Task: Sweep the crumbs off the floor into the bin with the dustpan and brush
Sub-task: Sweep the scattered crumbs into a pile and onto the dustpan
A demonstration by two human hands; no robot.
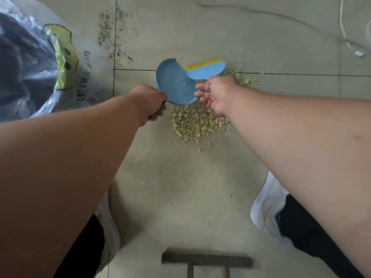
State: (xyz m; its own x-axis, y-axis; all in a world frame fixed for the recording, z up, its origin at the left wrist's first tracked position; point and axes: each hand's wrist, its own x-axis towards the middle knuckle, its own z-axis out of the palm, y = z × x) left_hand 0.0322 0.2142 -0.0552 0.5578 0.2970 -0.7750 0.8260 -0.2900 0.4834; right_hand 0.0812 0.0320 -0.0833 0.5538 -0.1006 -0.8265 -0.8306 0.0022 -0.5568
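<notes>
A pile of pale yellow crumbs lies on the grey tiled floor, with a few more crumbs further right. My left hand is closed on the dark handle of the blue dustpan, which is tilted just above the pile's far edge. A blue brush with yellow bristles lies on the floor next to the pan. My right hand hovers over the brush's handle end with its fingers spread; the handle is hidden beneath it. The bin, lined with a clear plastic bag, stands at the left.
Dark specks are scattered along a tile joint beyond the bin. A white cable trails across the top right. My white shoes flank the floor in front of me. A dark wooden bar sits at the bottom edge.
</notes>
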